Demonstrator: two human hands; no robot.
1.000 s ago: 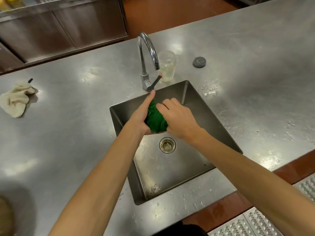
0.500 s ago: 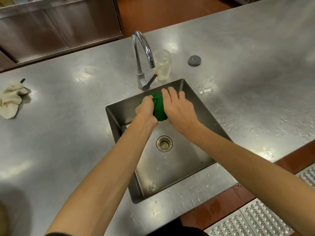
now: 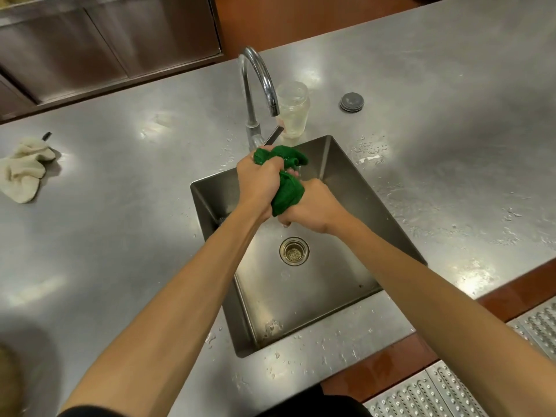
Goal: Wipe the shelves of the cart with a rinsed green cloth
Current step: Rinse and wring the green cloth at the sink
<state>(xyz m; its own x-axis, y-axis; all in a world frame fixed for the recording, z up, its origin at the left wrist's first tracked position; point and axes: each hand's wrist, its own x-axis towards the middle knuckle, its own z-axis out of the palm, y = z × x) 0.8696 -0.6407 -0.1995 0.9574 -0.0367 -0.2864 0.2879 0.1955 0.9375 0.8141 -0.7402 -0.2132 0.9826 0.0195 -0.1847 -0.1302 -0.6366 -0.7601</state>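
Observation:
A wet green cloth (image 3: 287, 192) is twisted into a bunch over the steel sink (image 3: 346, 182), just below the curved faucet (image 3: 255, 85). My left hand (image 3: 260, 183) is fisted around the cloth's upper end. My right hand (image 3: 313, 206) is fisted around its lower end. A few drops fall from under my right hand toward the drain (image 3: 294, 251). No water runs from the faucet spout. The cart is not in view.
A clear plastic cup (image 3: 292, 111) stands behind the sink beside the faucet. A round grey cap (image 3: 352, 101) lies to the right of it. A crumpled beige cloth (image 3: 22, 170) lies on the wet steel counter (image 3: 120, 206) at far left. Perforated floor grating (image 3: 451, 389) is at lower right.
Both hands went from pressing the balled cloth between them to gripping its two ends and twisting it. The cloth is now stretched out lengthwise between the fists.

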